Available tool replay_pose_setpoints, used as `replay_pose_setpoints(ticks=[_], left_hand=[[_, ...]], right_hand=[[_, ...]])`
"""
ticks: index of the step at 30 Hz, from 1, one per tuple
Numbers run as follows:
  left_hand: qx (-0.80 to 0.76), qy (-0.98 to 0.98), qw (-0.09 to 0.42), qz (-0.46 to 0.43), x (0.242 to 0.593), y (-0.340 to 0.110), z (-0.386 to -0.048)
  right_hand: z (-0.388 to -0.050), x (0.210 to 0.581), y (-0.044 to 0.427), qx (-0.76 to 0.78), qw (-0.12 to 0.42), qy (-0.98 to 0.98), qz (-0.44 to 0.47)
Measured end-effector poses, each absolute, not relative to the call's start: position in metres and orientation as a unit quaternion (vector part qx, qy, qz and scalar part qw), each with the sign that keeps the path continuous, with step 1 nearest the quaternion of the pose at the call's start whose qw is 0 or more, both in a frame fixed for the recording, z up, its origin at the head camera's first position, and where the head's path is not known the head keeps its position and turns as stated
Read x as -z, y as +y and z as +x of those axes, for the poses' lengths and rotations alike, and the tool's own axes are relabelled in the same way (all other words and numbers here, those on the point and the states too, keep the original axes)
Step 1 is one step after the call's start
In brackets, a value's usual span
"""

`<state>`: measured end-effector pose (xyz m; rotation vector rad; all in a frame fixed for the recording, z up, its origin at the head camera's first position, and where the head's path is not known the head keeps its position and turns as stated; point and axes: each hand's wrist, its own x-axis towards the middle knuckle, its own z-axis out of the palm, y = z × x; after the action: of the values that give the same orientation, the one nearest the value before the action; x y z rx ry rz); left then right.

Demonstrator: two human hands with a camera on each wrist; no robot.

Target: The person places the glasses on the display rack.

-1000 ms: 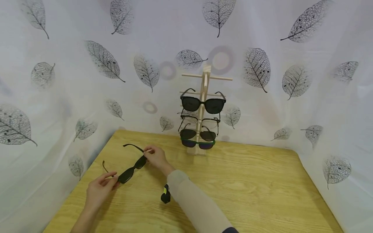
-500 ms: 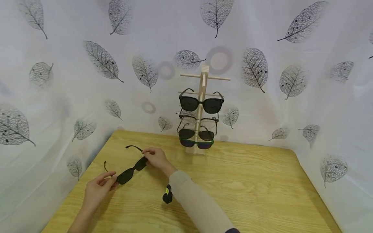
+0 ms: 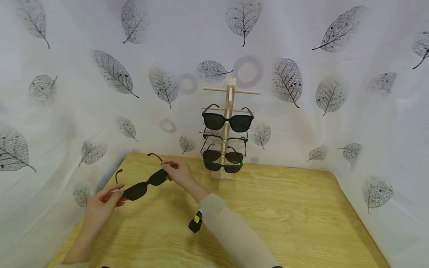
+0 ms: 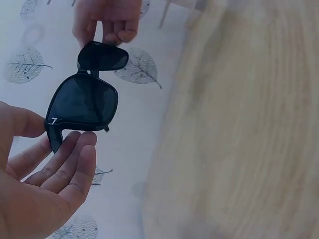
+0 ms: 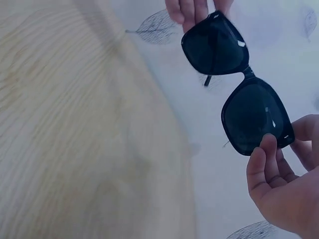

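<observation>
Above the left part of the wooden table, both hands hold a pair of black sunglasses (image 3: 136, 191) with dark lenses and the temples unfolded. My left hand (image 3: 100, 208) pinches the frame's left end near the hinge, with thumb and fingers on either side in the left wrist view (image 4: 55, 184). At the other end, my right hand (image 3: 180, 174) grips the corner by the hinge; the right wrist view shows its fingertips (image 5: 269, 142) over the lens edge. The lenses face toward me, and the temples point away.
A wooden display stand (image 3: 230, 97) at the table's back carries several glasses, with black sunglasses (image 3: 214, 121) uppermost and a green-rimmed pair (image 3: 232, 169) lowest. Its top crossbar bears none. A leaf-printed white curtain (image 3: 285, 33) surrounds the wooden table (image 3: 285, 219). A black device (image 3: 195, 222) hangs at the right wrist.
Both hands have raised the sunglasses from close to the tabletop and shifted them slightly left. The head view has turned a little, so the stand appears further left.
</observation>
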<state>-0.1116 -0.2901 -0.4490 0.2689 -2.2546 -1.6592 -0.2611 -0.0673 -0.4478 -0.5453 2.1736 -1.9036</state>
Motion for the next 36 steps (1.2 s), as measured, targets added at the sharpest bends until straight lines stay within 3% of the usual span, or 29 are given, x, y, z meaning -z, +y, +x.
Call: replay_pose_setpoints(ticks=[15,36], left_hand=[[0.545,-0.806,0.225,0.043,0.395,-0.291,-0.131],[0.513,-0.818,0.258,-0.006,0.348,-0.277,-0.145]], right_hand=[[-0.241,0.377,-0.041,0.634,0.029,0.730,-0.254],[-0.238,0.329,-0.015,0.629,-0.002,0.724,-0.283]])
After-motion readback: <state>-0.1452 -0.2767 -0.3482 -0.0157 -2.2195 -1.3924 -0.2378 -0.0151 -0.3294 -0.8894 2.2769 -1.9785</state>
